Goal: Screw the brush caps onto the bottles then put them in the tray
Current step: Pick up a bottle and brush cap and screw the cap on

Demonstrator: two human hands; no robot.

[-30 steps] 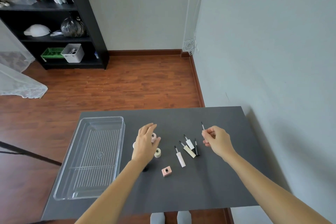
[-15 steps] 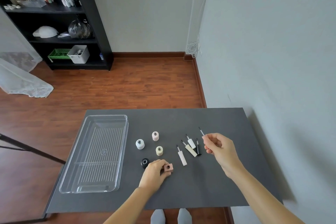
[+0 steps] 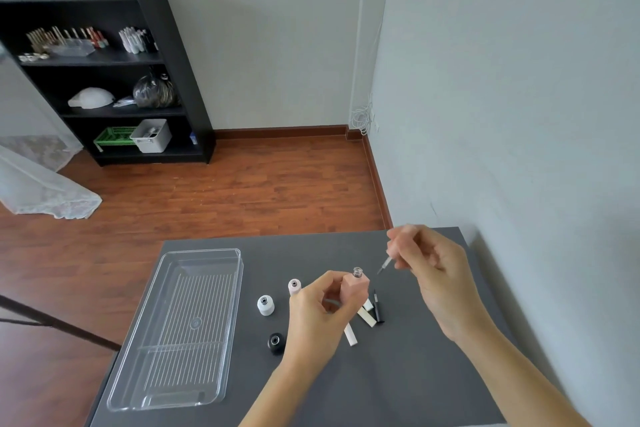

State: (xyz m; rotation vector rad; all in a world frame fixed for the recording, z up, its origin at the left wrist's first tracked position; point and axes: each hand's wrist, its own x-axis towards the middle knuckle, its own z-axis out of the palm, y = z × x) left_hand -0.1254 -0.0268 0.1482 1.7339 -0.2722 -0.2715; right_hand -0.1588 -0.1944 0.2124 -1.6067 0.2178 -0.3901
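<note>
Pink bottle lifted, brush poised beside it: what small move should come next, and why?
Probably guide the brush tip down into the pink bottle's open neck. The left hand holds that bottle upright off the table, and the right hand pinches the brush cap with its tip just beside the neck.

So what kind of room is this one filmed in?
Probably a spare room at home: red-brown wooden plank floor, black open bookshelf holding odds and ends, small dark grey table against a plain wall.

Tray left of bottles, on table.
</note>
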